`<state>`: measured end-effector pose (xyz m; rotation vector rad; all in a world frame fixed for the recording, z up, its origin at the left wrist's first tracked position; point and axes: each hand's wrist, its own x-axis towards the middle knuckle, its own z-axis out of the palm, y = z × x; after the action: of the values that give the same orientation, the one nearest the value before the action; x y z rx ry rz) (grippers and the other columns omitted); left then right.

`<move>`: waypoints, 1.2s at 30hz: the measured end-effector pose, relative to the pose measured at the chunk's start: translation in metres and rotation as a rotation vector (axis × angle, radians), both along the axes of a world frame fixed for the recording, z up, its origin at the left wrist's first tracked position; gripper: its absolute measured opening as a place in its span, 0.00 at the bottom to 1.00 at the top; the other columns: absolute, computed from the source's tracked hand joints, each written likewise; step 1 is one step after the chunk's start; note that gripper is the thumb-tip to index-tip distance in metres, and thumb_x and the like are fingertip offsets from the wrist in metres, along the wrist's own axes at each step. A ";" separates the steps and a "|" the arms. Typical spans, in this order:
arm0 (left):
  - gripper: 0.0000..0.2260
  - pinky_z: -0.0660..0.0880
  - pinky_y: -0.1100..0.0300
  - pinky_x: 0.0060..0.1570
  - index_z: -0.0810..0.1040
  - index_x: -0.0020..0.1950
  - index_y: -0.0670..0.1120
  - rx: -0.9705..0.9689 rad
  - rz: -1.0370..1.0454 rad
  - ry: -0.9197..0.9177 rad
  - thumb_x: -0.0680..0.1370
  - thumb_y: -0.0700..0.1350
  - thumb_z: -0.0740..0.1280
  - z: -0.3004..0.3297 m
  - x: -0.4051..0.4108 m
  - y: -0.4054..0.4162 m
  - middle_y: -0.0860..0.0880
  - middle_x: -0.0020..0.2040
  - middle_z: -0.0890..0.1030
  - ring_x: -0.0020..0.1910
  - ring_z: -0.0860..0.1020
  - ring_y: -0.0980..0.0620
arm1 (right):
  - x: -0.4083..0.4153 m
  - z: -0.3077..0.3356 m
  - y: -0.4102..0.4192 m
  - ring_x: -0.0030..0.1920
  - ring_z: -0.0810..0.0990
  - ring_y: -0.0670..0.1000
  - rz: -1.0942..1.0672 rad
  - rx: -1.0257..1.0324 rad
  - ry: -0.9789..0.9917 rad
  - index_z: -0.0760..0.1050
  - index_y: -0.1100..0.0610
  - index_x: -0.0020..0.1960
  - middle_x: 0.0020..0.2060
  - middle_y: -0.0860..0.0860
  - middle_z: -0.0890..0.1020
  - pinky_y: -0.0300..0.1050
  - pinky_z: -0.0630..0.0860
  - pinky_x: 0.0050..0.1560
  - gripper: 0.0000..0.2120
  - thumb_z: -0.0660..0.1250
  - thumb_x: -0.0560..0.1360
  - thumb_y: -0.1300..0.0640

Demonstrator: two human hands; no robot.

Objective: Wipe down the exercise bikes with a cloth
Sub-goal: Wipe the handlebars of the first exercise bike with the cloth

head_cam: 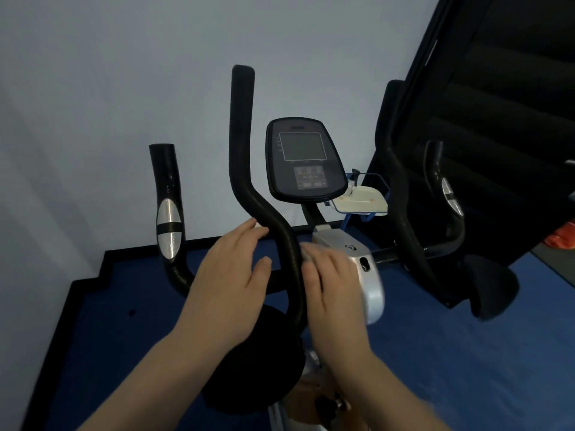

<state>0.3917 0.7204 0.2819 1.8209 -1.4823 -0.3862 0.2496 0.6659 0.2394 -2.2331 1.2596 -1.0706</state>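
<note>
Both hands on the exercise bike's left inner handlebar tube (281,244), at the bend below the console (303,160). Left hand (231,275) lies against the tube's left side, fingers fairly straight and spread, holding nothing that shows. Right hand (329,275) is on the tube's right side, motion-blurred; fingers look loosely bent against the tube, and I can't tell whether there's a cloth under them. No cloth is clearly visible anywhere in view

How I'd do this step well:
- left hand steadies the tube, right does the wiping
- wrap the cloth round the tube and go bend-to-tip in one pass, rotating to catch the back side
- then the outer grip (168,213) incl. its silver pulse pad, then the mirrored pair on the right (404,213)
- console last, light pressure, keep moisture off the buttons

Risk: foam sleeve drags on a damp cloth, so short overlapping strokes
</note>
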 end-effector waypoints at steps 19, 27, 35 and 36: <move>0.16 0.58 0.68 0.63 0.70 0.68 0.52 -0.063 0.111 0.053 0.80 0.45 0.59 0.001 -0.001 0.003 0.60 0.63 0.70 0.63 0.63 0.66 | -0.007 0.012 -0.005 0.42 0.76 0.45 -0.072 0.114 0.207 0.78 0.49 0.56 0.52 0.44 0.72 0.45 0.75 0.40 0.12 0.56 0.81 0.53; 0.13 0.72 0.68 0.54 0.79 0.51 0.52 -0.454 0.347 0.484 0.78 0.35 0.61 0.008 0.004 0.011 0.58 0.51 0.81 0.54 0.77 0.62 | 0.012 0.070 -0.025 0.55 0.77 0.43 0.480 0.068 -0.056 0.79 0.53 0.59 0.56 0.47 0.80 0.38 0.71 0.58 0.14 0.59 0.79 0.53; 0.13 0.71 0.74 0.43 0.79 0.44 0.51 -0.563 0.583 0.586 0.76 0.34 0.62 -0.002 0.051 0.024 0.57 0.42 0.80 0.42 0.76 0.65 | 0.015 0.066 -0.059 0.55 0.76 0.44 0.922 -0.178 0.687 0.70 0.44 0.69 0.55 0.44 0.81 0.39 0.68 0.58 0.24 0.67 0.74 0.46; 0.13 0.71 0.74 0.43 0.78 0.44 0.52 -0.540 0.587 0.588 0.75 0.34 0.62 -0.006 0.053 0.023 0.56 0.43 0.80 0.42 0.76 0.64 | 0.027 0.066 -0.056 0.54 0.77 0.45 0.912 -0.208 0.723 0.69 0.44 0.69 0.54 0.45 0.81 0.39 0.68 0.56 0.24 0.67 0.74 0.44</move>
<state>0.4443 0.7429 0.2761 1.4358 -0.5374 -0.1733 0.2764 0.6095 0.3053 -2.9698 0.1631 -0.0338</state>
